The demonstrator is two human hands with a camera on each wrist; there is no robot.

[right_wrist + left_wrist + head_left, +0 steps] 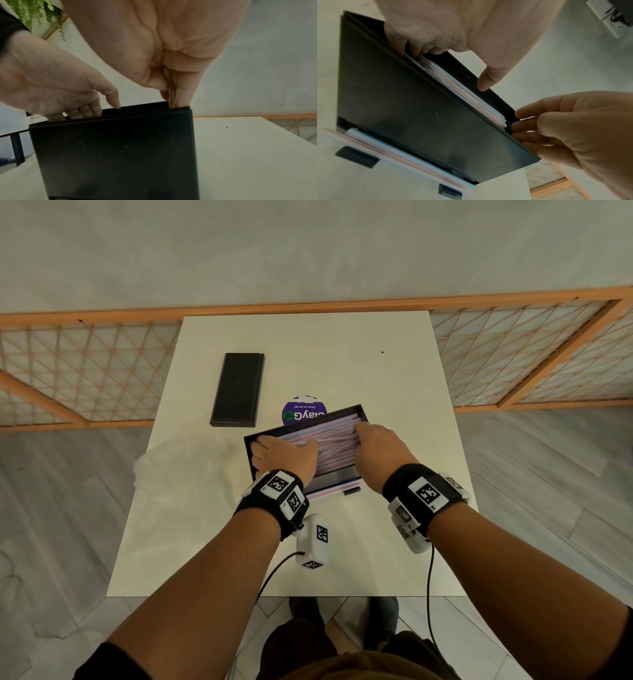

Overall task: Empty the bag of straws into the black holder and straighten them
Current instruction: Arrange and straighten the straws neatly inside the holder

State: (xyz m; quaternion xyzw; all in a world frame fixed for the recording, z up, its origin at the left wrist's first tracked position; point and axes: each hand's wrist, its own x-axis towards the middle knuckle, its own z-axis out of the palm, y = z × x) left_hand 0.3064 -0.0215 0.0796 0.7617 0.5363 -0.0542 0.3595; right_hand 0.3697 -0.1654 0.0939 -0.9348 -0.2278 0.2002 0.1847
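The black holder (329, 479) stands near the middle of the white table, full of pink, white and blue straws (335, 445) lying lengthwise. My left hand (284, 453) is at its left end with fingers dipped inside against the straw ends and the thumb on the rim. My right hand (376, 450) is at the right end, its straight fingers (527, 124) pressing the other straw ends (501, 120). A few straws (402, 152) lie in the low front slot. The empty crumpled clear bag (185, 467) lies left of the holder.
A flat black lid (238, 390) lies at the back left of the table. A round purple disc (303, 412) sits just behind the holder. A wooden lattice screen (513, 354) stands beyond the table's far edge.
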